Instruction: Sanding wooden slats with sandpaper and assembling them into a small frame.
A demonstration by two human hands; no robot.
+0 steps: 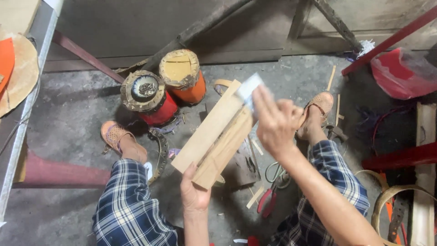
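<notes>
Now wood block (214, 136) btwn both hands (193, 193)

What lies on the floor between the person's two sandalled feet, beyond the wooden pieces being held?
In the head view, two round drums stand there: a red drum with small dark bits on top, and an orange drum touching it.

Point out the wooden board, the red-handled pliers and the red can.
wooden board (210, 132): head view, middle of its pale top face.
red-handled pliers (267, 200): head view, on a red handle.
red can (160, 111): head view, on its red side wall.
</notes>
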